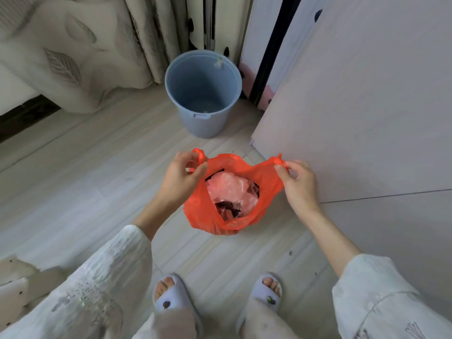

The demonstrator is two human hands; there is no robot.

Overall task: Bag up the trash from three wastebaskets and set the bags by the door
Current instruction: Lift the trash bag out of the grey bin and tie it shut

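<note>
Two hands hold an orange plastic bag (208,211) spread open above the pale wood-look floor (73,172): the left hand (181,174) has its fingers curled round the bag's left handle loop, and the right hand (297,182) pinches the right handle between thumb and fingertips. Inside the bag lie crumpled pinkish plastic and some dark scraps. Beyond it a blue-grey wastebasket (203,94) stands upright near the curtain (146,33), beside a white panel (367,106), and two slippered feet (171,297) show below.
</note>
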